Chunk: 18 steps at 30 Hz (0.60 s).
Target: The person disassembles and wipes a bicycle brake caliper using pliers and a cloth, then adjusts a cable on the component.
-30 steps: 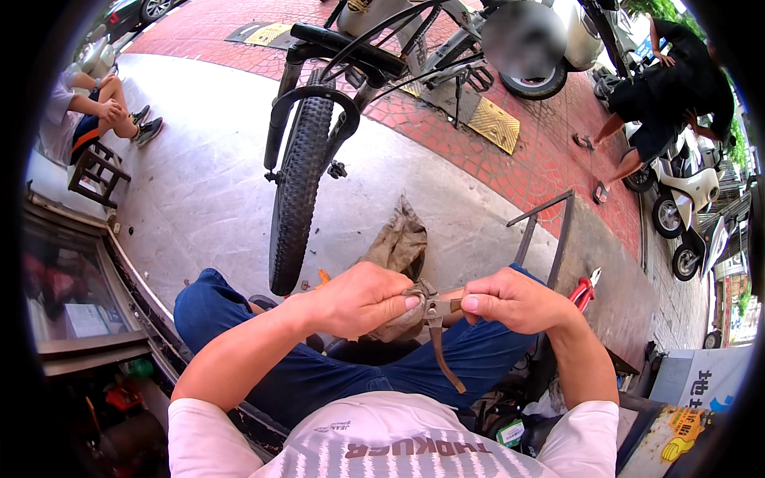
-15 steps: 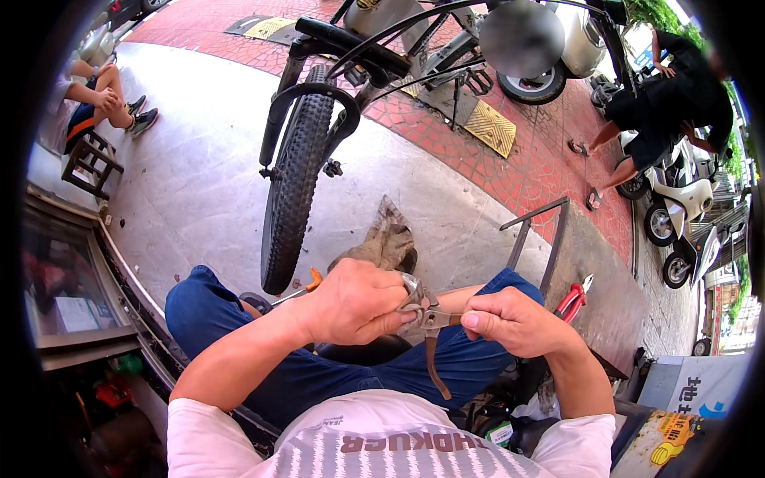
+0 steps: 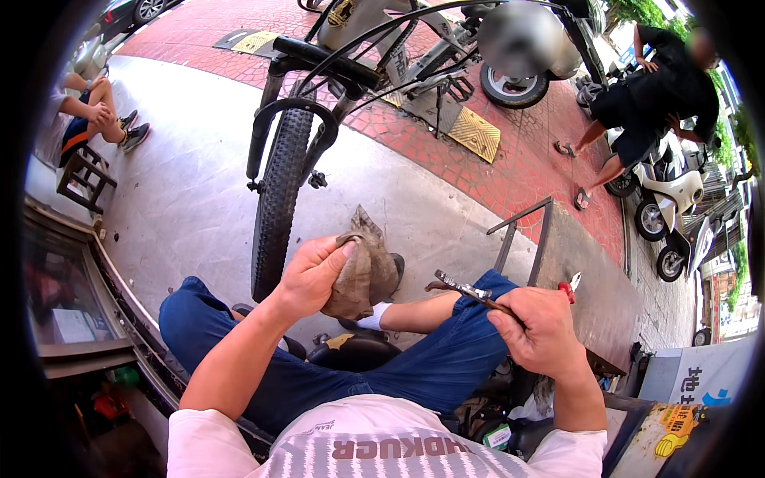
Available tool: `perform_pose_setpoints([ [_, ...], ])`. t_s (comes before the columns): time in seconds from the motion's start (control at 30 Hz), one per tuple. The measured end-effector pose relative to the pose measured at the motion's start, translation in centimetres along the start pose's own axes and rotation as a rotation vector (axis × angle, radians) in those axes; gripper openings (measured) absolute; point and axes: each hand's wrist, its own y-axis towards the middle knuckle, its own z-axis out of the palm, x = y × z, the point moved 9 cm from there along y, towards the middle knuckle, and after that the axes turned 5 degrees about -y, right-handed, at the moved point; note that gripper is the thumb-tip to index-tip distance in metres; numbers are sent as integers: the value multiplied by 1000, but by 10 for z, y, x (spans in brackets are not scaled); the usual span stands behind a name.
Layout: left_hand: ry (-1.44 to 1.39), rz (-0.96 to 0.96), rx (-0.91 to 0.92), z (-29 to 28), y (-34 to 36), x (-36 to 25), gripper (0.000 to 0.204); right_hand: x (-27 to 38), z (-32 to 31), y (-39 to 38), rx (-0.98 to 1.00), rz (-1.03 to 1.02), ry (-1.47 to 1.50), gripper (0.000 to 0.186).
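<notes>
A soiled grey-brown rag (image 3: 355,285) hangs bunched from my left hand (image 3: 312,275), whose fingers are closed on it above my lap. In my right hand (image 3: 540,331), wrapped round one dark handle, is a worn pair of pliers (image 3: 464,287). Its metal jaws point left toward the rag, with a gap between the two. The other handle shows only in part behind the jaws. Beyond my right hand, a pair of red-handled pliers (image 3: 570,287) lies on a metal-topped bench, its grips partly hidden.
A bicycle's knobby front wheel (image 3: 280,199) stands ahead, left of centre. The bench (image 3: 602,307) is at my right. A glass-fronted cabinet (image 3: 76,287) is on the left. One person sits on a stool far left; another stands far right near parked scooters (image 3: 669,195).
The rag has come off the pliers' head. My left hand has drawn it left and up, while my right hand has moved slightly right with the pliers, turning them leftward.
</notes>
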Motion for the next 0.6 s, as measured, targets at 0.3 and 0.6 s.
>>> perform_pose_setpoints([
  [0.3,248,118,15,12,1,15,28,21,17,14,-74,-80,-30,10],
  [0.6,759,225,27,40,-6,-14,24,28,49,31,47,-118,-113,16],
])
